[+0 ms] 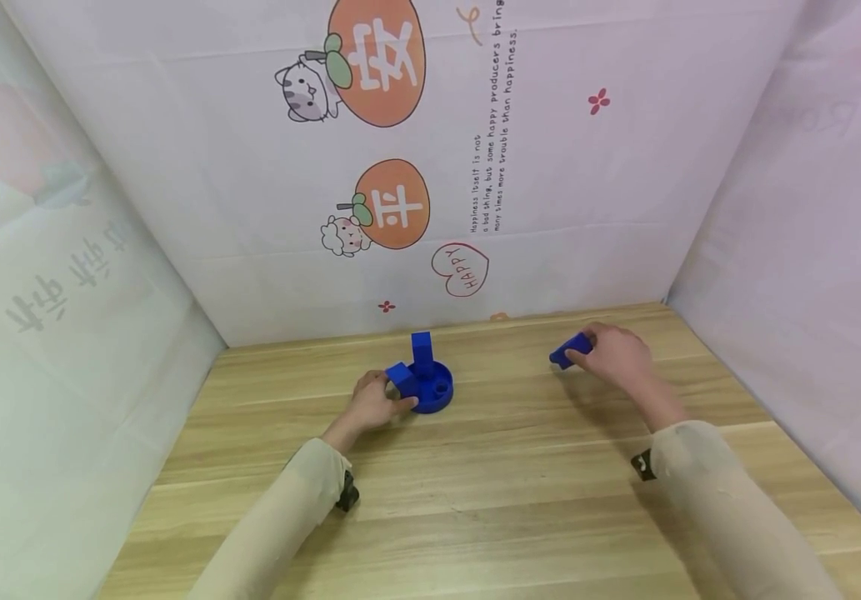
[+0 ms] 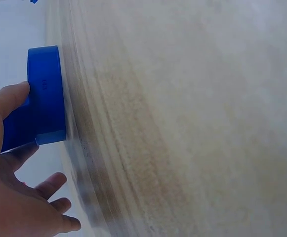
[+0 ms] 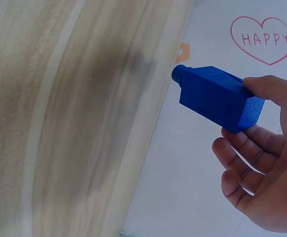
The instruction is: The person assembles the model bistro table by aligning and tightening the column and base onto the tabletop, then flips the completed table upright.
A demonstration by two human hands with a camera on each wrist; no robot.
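A round blue base with a raised rim sits on the wooden table. Two blue blocks stand up from it, a rear block and a front-left block; a round hole shows in its floor. My left hand grips the base at its left side, thumb at the rim and forefinger behind the front-left block. In the left wrist view the base shows its side wall. To the right, my right hand pinches a blue block with a round peg between thumb and fingers, above the table, peg end pointing away from the palm.
The wooden table meets a white printed cloth behind both hands. More cloth hangs at the left and right. Dark wrist devices sit at both sleeve cuffs.
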